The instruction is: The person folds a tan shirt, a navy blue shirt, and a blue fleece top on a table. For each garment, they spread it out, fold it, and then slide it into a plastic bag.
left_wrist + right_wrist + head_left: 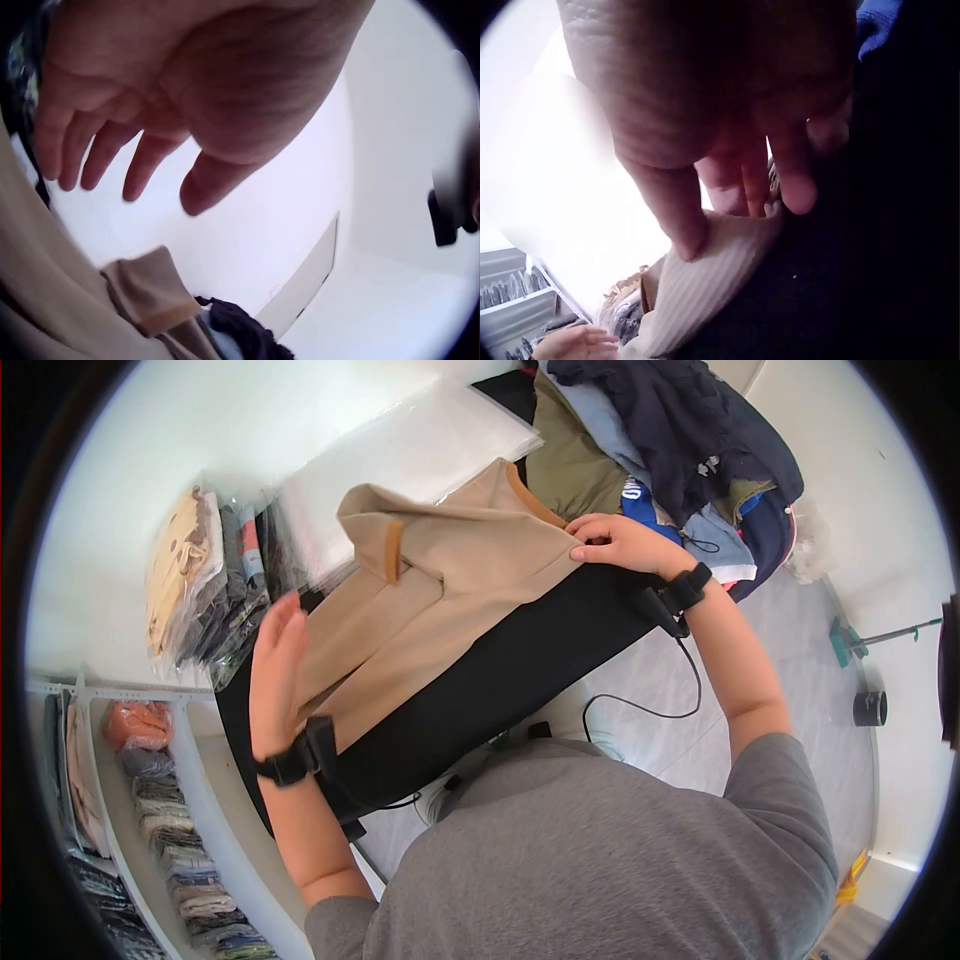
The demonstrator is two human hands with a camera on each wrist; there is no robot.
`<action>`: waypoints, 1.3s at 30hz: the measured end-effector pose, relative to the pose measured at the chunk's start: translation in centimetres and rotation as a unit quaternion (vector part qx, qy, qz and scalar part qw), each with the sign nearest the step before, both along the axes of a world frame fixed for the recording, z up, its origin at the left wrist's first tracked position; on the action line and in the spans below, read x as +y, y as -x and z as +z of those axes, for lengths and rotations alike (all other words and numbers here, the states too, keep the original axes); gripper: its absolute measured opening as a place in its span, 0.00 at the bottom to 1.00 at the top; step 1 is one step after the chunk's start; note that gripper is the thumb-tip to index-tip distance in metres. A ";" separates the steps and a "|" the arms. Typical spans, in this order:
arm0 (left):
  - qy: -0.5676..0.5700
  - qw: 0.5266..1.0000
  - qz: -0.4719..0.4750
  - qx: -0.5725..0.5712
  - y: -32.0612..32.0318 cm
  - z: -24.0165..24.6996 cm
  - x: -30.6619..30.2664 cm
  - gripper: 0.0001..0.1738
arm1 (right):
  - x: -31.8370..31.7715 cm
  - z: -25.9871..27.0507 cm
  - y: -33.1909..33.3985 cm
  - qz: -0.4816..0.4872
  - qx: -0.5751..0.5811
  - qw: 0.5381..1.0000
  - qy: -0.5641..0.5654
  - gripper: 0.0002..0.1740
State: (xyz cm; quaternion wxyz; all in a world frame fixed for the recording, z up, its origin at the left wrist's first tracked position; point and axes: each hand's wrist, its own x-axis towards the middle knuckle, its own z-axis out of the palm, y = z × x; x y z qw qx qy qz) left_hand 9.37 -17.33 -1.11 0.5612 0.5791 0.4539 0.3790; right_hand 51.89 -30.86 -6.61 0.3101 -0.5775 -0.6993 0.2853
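Grey T-shirt (600,860) fabric, worn over our torso, fills the bottom centre of the head view, nearest the camera. Beyond it, a black tabletop (500,675) slants from lower left to upper right, and the tan garment (430,622) lies along it across the middle of the frame, rumpled, with a raised fold at upper centre and orange-brown trim (393,552). At the garment's upper right end, we pinch its edge with our right hand (625,547); the right wrist view shows the thumb and fingers gripping ribbed tan cloth. Our left hand (278,680) is at centre left, beside the garment's left part, its fingers extended and holding nothing; the left wrist view shows them loosely spread. We wear a black device on each wrist. Behind the garment, at upper centre, we see clear plastic sheets (400,460). To their right, a heap of clothes (700,435), navy, olive and light blue, fills the upper right. At upper left stand bagged clothes (185,575), and at lower left a white shelf unit (210,800) holds more folded, packed pieces. A black cable (650,715) loops down from the right wrist above the grey floor (690,755), and a green-headed tool (850,642) is at the right edge.
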 end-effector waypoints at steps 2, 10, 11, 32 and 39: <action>-0.061 0.982 -0.062 0.166 3.7 -0.2 -2.1 0.25 | 0.1 0.0 -0.2 -0.005 0.015 0.999 0.030 0.15; -0.183 0.856 -0.067 0.478 11.8 -2.9 -9.3 0.29 | -0.1 -1.0 0.2 -0.142 -0.045 0.988 0.028 0.16; -0.198 0.845 -0.075 0.491 12.1 -3.5 -9.5 0.28 | -0.1 -1.3 0.3 -0.166 -0.080 0.983 0.006 0.16; -0.181 0.884 0.041 0.429 13.8 -6.3 -5.4 0.09 | 3.6 -0.2 1.3 -0.093 -0.009 0.995 0.041 0.08; -0.232 0.895 -0.002 0.381 7.3 4.8 -5.9 0.17 | 2.0 1.3 -1.9 -0.053 0.070 0.995 0.050 0.13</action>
